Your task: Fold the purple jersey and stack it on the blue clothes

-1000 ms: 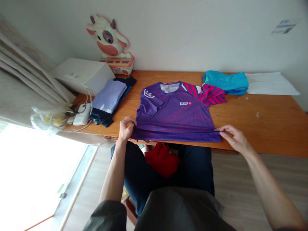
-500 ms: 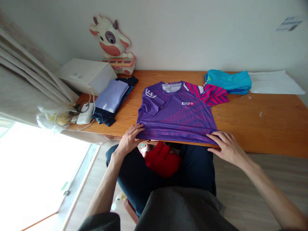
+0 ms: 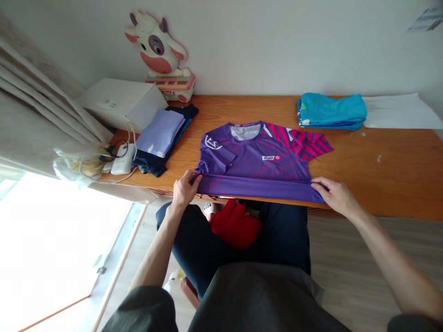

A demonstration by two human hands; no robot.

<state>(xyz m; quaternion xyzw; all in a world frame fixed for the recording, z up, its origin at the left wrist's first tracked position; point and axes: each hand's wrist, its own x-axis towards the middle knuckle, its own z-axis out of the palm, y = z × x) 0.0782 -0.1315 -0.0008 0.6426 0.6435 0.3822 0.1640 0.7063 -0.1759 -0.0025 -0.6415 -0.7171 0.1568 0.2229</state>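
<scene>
A purple shirt (image 3: 249,159) is laid front up on the wooden table (image 3: 384,184), its collar (image 3: 245,133) farthest from the fingers; one end of its lower part is clamped between thumb and fingers of the left hand (image 3: 183,190); the other end is pinched likewise by the right hand (image 3: 337,196); between the two grips, a straight band (image 3: 256,186) of cloth is held taut.

The turning-up of the lower part is judged to be under way but not finished; the chest is left flat, and the striped sleeve (image 3: 309,143), beyond the right fingers, is left spread outward; farther beyond them, a turquoise pile (image 3: 332,110) is already folded; beyond the left fingers, leftward, a folded lilac garment (image 3: 162,131) is stacked.
</scene>
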